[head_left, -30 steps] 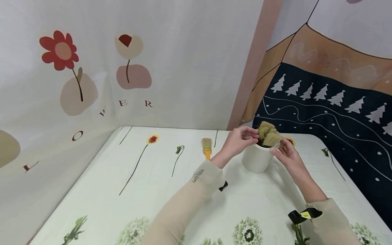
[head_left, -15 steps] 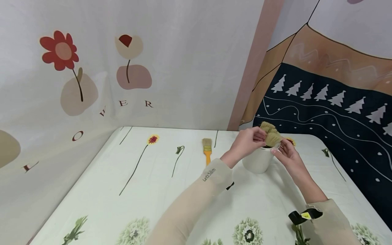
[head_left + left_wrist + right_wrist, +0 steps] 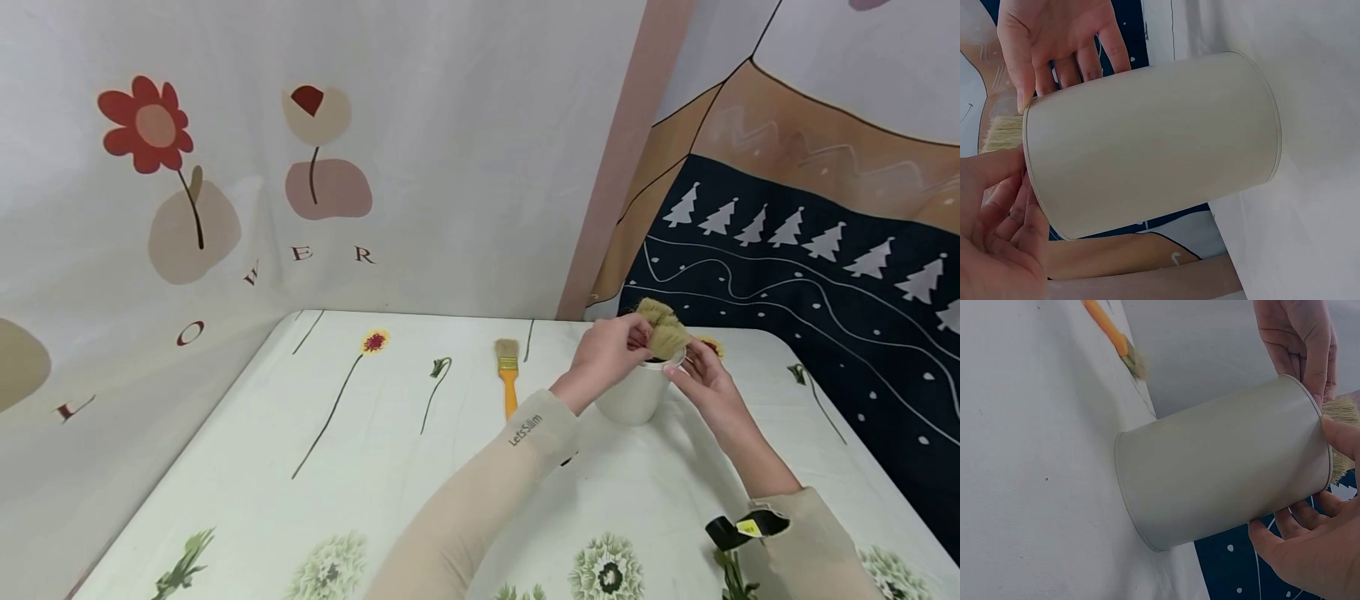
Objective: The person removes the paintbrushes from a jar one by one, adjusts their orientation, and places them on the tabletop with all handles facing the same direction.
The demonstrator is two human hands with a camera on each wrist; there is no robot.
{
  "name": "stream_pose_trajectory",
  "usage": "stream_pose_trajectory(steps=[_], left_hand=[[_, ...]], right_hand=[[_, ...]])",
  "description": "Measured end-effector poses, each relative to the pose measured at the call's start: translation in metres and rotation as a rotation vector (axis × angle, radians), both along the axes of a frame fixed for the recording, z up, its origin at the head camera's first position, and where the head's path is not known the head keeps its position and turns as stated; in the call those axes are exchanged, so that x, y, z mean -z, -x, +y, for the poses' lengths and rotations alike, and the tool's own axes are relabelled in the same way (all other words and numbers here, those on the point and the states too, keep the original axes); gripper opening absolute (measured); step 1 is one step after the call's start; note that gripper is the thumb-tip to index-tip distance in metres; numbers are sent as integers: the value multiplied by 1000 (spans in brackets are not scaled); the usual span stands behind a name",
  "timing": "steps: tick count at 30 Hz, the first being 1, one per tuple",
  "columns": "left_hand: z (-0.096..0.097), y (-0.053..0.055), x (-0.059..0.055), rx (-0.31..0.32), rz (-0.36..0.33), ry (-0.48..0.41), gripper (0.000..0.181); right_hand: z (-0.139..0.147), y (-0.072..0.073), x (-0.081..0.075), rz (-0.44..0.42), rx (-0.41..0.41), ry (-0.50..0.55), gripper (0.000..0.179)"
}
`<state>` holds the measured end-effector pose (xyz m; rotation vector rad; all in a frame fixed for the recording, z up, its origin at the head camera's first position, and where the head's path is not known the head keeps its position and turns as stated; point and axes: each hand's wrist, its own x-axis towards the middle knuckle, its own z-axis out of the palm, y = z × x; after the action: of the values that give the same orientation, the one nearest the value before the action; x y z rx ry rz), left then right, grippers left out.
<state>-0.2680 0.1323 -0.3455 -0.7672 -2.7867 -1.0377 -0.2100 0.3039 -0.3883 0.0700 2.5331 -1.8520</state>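
One grip, the right hand (image 3: 708, 383), clamps the upper part of the white canister (image 3: 632, 398) standing upright on the tabletop (image 3: 240, 450), while whether the left hand (image 3: 607, 354) pinches the bristles (image 3: 665, 332) I cannot tell; probably light, stiff and slippery, the canister is best cupped mid-height.

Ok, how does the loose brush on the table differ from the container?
The brush lies flat; the container stands upright. The brush is slim and orange-handled; the container is broad and plain off-white. The right grip holds the container; the brush lies unheld. Both rest on the table.
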Motion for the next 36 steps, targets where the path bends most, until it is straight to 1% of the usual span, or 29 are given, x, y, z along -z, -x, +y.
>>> stream_pose_trajectory(steps=[3,9,15,17,22,24,28,32,36], left_hand=[[-2,0,1,10,-14,-61,16],[-8,1,1,45,-60,-221,19],[-13,1,-2,68,-54,-321,19],[-14,1,-4,74,-43,-353,19],[-18,0,-12,79,-7,-389,18],[-20,-1,-16,79,-3,-408,19],[-25,-1,-23,88,7,-464,18],[-31,0,-30,86,35,-516,19],[-38,1,-38,105,34,-603,22]], right_hand=[[0,1,0,-2,0,-3,84],[-2,1,-1,-1,-6,-7,84],[-2,0,-2,13,-14,-16,84],[-2,0,-2,17,-11,-20,84],[-2,0,-3,11,-6,-22,84],[-2,0,-3,9,-9,-18,85],[-2,-1,-2,8,-10,-15,84],[-1,-2,-2,11,-11,-14,83],[-1,-2,-2,15,-9,-17,83]])
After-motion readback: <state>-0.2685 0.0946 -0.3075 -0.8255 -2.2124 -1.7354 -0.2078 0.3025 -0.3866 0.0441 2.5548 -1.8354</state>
